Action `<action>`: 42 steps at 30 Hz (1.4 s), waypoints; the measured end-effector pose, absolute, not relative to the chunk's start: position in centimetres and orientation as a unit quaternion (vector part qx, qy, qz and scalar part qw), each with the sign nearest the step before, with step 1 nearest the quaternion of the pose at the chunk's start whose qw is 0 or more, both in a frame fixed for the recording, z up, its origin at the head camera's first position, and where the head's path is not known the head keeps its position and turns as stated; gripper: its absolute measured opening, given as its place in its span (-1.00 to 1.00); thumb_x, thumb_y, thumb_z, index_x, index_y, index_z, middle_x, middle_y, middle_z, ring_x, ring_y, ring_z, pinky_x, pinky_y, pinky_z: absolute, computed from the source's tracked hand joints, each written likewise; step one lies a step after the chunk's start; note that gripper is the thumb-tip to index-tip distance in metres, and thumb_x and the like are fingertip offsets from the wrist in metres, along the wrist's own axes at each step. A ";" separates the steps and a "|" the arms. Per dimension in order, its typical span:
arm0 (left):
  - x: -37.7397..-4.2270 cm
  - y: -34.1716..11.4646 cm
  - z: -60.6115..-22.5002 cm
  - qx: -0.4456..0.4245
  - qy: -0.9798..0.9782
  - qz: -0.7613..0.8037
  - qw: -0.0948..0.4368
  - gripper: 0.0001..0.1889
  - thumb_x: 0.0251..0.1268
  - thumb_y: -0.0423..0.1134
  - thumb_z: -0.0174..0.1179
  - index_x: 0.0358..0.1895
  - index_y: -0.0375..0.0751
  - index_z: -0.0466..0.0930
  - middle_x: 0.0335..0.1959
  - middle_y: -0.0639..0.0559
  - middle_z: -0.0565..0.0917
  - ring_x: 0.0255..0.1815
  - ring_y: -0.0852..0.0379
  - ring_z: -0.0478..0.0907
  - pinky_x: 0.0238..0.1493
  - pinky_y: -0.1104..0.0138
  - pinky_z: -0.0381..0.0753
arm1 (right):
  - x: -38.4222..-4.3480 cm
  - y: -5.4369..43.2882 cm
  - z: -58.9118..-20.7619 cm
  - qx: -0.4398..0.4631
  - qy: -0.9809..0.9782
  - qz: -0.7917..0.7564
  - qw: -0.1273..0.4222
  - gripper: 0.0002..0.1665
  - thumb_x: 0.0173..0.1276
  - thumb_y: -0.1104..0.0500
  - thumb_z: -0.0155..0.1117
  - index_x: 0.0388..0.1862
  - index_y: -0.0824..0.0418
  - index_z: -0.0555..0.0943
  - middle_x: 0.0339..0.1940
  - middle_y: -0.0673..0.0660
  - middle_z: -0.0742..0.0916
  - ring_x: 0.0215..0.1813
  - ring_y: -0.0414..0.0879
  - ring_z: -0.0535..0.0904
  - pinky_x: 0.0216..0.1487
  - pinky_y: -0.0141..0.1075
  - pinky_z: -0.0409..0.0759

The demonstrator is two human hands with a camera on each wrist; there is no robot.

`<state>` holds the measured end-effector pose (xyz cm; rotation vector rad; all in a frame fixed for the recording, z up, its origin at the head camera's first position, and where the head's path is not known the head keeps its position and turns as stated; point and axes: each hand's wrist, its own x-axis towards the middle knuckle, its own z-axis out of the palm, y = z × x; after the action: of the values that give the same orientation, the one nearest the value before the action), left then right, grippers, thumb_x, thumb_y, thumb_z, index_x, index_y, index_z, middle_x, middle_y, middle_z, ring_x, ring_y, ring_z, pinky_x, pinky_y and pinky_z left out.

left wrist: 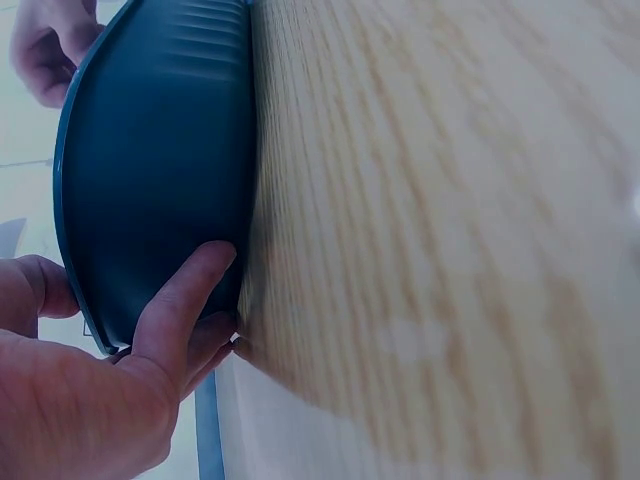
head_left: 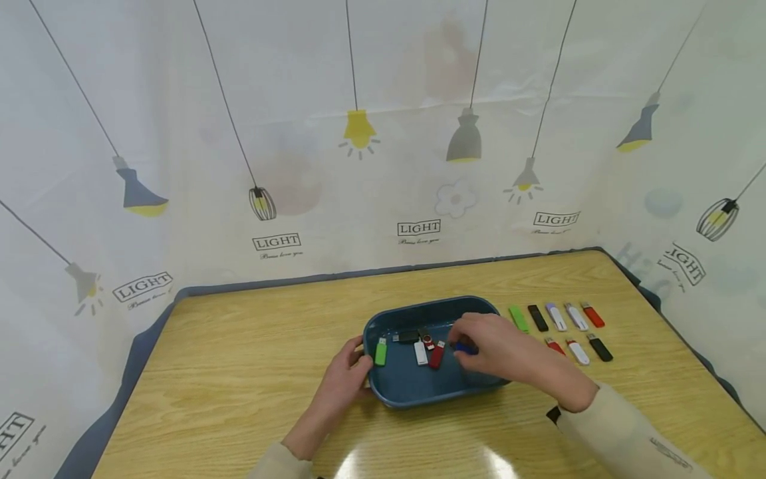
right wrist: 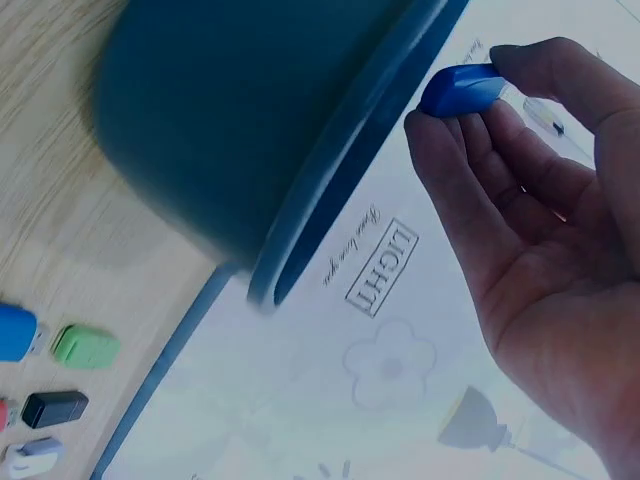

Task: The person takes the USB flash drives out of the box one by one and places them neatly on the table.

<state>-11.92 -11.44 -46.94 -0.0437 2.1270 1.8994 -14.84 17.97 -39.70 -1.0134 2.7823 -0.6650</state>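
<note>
Left hand (head_left: pixel 346 374) gripping rim of blue plastic tray (head_left: pixel 413 392), right hand (head_left: pixel 497 349) over tray pinching blue USB stick (head_left: pixel 463 347), more sticks in tray, wooden table (head_left: pixel 239 372)

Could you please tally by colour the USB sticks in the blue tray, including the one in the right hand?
green stick: 1
black stick: 1
white stick: 1
red sticks: 2
blue stick, pinched by right hand: 1
Total in the blue tray: 6
</note>
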 end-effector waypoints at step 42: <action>-12.0 -11.4 -47.1 -0.007 0.742 0.656 0.140 -0.40 0.53 -0.28 -0.05 0.56 -0.41 0.18 0.43 -0.51 0.38 0.16 -0.23 0.61 -0.06 0.01 0.77 | -13.6 32.1 -40.9 -0.131 0.967 -0.221 -0.003 -0.77 0.38 0.23 0.40 -0.07 0.34 0.69 -0.28 -0.01 0.75 -0.22 -0.05 0.68 -0.36 -0.27 0.63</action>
<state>-12.01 -11.40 -47.13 -0.0194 2.1433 1.8951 -13.64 32.08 -40.94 -0.4121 3.0415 -0.6940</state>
